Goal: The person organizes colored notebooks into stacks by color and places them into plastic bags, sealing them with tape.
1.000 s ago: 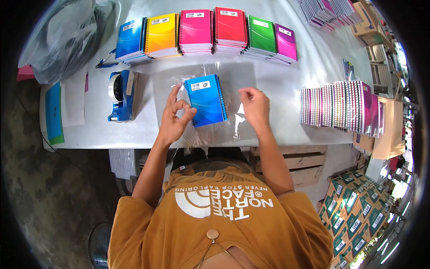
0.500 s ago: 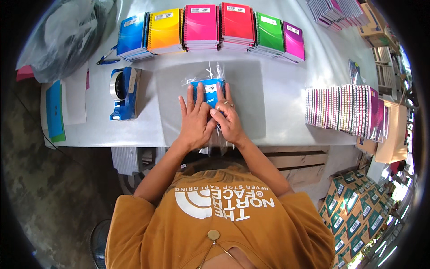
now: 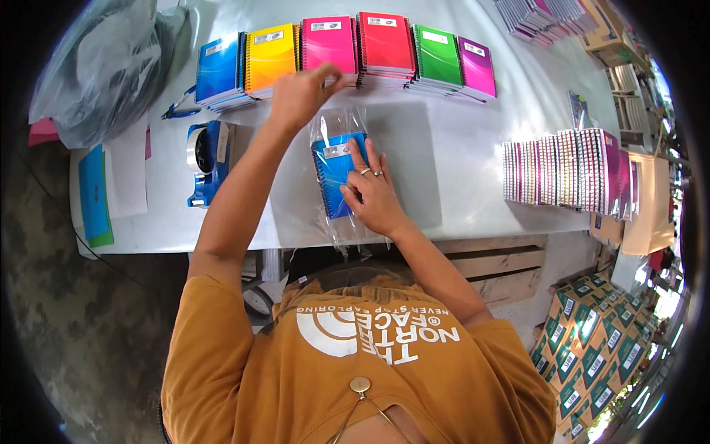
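Observation:
A blue spiral notebook (image 3: pixel 337 174) lies in a clear plastic wrapper (image 3: pixel 342 229) on the table in front of me. My right hand (image 3: pixel 371 183) presses on its right side, two fingers stretched over the cover and the thumb bent. Beyond the notebook, my left hand (image 3: pixel 303 95) is raised near the front of the yellow notebooks (image 3: pixel 269 52) and the pink notebooks (image 3: pixel 330 46). Its fingers are bent toward the thumb; what they pinch, if anything, is too small to make out.
Blue (image 3: pixel 218 66), red (image 3: pixel 383 41), green (image 3: pixel 438 58) and purple notebook stacks (image 3: pixel 477 70) line the back. At left stand a blue tape dispenser (image 3: pixel 213 159), a pen (image 3: pixel 180 105) and a plastic bag (image 3: pixel 103 74). A notebook row (image 3: pixel 558 169) stands at right.
My left hand has left the blue notebook and moved forward to the stacks. My right hand stays on the notebook, which now shows more fully and sits slightly nearer me.

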The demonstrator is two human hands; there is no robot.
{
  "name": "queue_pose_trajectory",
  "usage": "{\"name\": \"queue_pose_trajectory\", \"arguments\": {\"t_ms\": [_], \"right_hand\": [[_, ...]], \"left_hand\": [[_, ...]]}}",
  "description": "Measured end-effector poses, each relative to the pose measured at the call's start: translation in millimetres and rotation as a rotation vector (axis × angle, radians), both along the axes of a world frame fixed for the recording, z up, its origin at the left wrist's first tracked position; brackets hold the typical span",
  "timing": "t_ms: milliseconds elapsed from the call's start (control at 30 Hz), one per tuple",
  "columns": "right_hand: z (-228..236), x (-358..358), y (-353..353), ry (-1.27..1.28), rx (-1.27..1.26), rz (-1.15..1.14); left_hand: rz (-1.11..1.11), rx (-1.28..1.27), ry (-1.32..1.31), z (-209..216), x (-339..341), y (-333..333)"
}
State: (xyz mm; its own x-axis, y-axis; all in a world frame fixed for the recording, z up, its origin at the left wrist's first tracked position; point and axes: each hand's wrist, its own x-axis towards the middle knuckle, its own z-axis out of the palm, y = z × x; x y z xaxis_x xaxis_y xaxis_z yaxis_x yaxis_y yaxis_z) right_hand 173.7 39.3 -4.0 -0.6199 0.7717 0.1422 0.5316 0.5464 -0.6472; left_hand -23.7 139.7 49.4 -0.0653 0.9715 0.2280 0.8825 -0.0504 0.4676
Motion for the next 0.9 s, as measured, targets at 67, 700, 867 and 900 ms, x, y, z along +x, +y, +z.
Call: {"name": "queue_pose_trajectory", "arguments": {"t_ms": [67, 700, 867, 900], "right_hand": [[2, 0, -1, -0.008, -0.01, -0.006], [13, 1, 31, -0.053, -0.043, 0.273], [14, 8, 42, -0.095, -0.187, 0.313], [15, 7, 43, -0.112, -0.205, 0.315]], "left_hand": [[0.163, 0.236, -0.131, 16, 4, 4], [-0.156, -0.258, 0.148, -49, 47, -132], [-0.104, -0.23, 0.022, -43, 63, -172], [-0.106, -0.265, 0.011, -39, 72, -193]]}}
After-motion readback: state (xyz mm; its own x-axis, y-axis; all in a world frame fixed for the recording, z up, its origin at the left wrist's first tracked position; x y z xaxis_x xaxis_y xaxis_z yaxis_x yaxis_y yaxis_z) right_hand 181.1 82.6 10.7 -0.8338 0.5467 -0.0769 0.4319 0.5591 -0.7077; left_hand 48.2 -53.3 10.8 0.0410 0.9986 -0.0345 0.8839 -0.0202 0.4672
